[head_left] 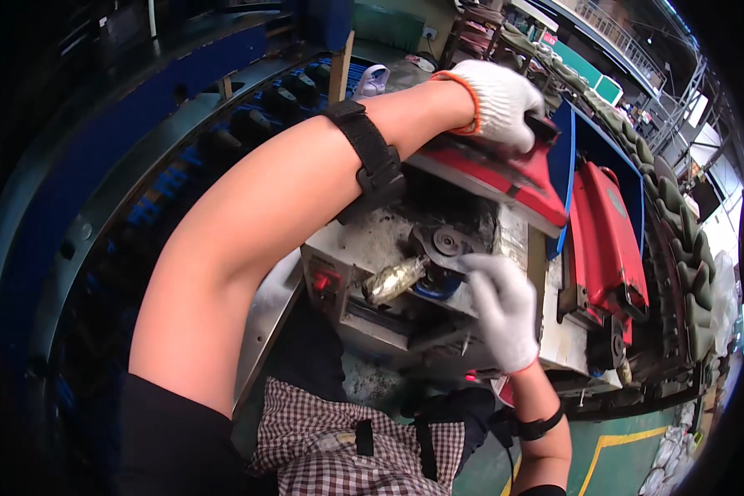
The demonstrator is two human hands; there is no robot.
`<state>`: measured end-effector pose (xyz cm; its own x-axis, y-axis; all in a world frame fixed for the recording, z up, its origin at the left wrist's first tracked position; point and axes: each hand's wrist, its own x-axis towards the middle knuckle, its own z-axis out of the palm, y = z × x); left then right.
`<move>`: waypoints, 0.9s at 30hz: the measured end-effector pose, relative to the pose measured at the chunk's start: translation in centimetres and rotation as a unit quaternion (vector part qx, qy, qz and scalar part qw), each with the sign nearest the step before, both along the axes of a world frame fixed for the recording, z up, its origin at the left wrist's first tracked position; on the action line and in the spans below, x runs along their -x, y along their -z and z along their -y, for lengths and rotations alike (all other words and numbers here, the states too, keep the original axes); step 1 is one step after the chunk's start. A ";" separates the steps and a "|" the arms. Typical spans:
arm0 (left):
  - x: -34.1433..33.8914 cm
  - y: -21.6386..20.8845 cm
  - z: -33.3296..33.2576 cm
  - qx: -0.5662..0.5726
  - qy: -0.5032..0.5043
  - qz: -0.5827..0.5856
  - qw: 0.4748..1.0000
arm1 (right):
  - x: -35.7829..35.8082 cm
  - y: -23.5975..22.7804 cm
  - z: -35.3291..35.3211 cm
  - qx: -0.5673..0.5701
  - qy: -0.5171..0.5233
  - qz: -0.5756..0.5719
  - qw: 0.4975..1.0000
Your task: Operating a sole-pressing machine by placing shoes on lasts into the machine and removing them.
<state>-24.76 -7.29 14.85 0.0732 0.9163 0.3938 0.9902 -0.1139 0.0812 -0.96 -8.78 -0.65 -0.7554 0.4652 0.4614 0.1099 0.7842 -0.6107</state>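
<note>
My left hand (504, 103), in a white knit glove with an orange cuff, is closed around the black handle (542, 128) of a raised red machine cover (504, 169). That arm stretches across the view from the lower left. Below the cover sits a dark metal clamp with a round hub (447, 241), and a lever wrapped in shiny gold tape (394, 281) sticks out from it. My right hand (504, 314), gloved in white and slightly blurred, is beside the clamp. Its fingers point at the clamp's right side and look apart; whether they touch it is unclear.
A red switch (326, 281) is on the machine's pale front panel. At right stands a second red machine cover (608, 236) beside a blue panel (560, 178). Dark green padded pieces (678, 223) line a rack beyond. A blue steel frame (174, 87) fills the left.
</note>
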 end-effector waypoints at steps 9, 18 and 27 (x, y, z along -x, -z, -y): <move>-0.7 2.3 -1.4 -0.381 -0.039 -0.114 0.917 | 11.5 2.0 -19.4 0.066 -0.021 0.111 0.991; -0.1 11.1 7.5 -0.370 0.063 0.231 0.898 | 13.1 0.2 -19.4 0.231 -0.033 0.059 0.971; 2.7 20.3 13.2 -0.076 0.130 0.923 0.354 | 9.6 -4.8 -2.8 0.655 -0.082 -0.113 0.743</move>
<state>-27.46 -20.51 -5.42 -0.3632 0.9311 0.0348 -0.7795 -0.3241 0.5360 -10.55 -5.96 4.20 -0.8238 0.5370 -0.1817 -0.1435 -0.5075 -0.8496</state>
